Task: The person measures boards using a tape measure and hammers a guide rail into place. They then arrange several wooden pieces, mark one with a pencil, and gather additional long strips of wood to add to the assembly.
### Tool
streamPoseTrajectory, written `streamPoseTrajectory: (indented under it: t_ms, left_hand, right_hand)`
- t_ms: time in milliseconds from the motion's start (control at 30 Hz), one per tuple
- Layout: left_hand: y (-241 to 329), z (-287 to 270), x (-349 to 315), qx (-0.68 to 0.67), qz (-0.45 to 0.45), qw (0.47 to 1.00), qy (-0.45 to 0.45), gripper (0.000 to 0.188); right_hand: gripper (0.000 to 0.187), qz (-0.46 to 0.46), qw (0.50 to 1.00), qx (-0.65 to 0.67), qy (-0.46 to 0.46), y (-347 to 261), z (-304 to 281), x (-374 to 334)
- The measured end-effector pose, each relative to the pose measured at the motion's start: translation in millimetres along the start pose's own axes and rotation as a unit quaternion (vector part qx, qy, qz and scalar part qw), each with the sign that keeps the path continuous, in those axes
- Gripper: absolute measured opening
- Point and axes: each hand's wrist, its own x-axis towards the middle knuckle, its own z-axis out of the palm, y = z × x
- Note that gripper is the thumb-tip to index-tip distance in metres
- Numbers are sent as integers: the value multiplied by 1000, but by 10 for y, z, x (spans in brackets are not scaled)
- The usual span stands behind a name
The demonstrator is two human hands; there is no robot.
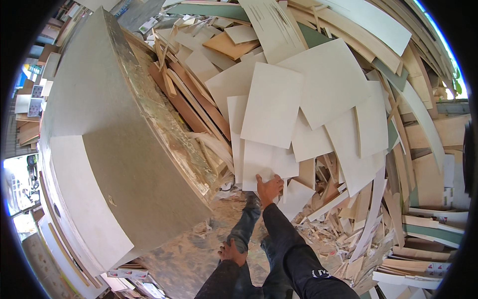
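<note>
My right hand [270, 189] is stretched forward, its fingers apart and touching the near end of a white board [270, 162] low in a heap of offcuts. Whether any fingertip goes under that board's edge is hard to make out. Another white board [273, 104] overlaps its far end, and a larger pale board [328, 82] lies beyond to the right. My left hand [232, 252] rests on my bent left knee with its fingers spread, holding nothing.
A big grey panel-topped table [124, 164] fills the left side, with a white sheet [94, 194] on it. Reddish-brown wood strips [191, 112] lie along its edge. Splintered scraps [343, 219] litter the ground at right, beside stacked boards [428, 229].
</note>
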Motion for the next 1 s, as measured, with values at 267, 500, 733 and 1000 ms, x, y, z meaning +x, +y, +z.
streamPoseTrajectory:
  t_ms: [267,500,733,1000]
  left_hand:
    - [95,-163,-45,16,9,1000,-18,92]
    - [-5,-43,-86,11,4,1000,-23,95]
    - [-19,373,-213,-11,31,999,22,93]
    - [-13,340,-205,-19,30,999,38,92]
  right_hand:
    - [60,236,753,560,-252,614,392,95]
    - [48,306,643,687,-149,463,-194,595]
    - [26,78,829,518,-197,769,-495,574]
    - [22,-238,903,269,-236,392,91,223]
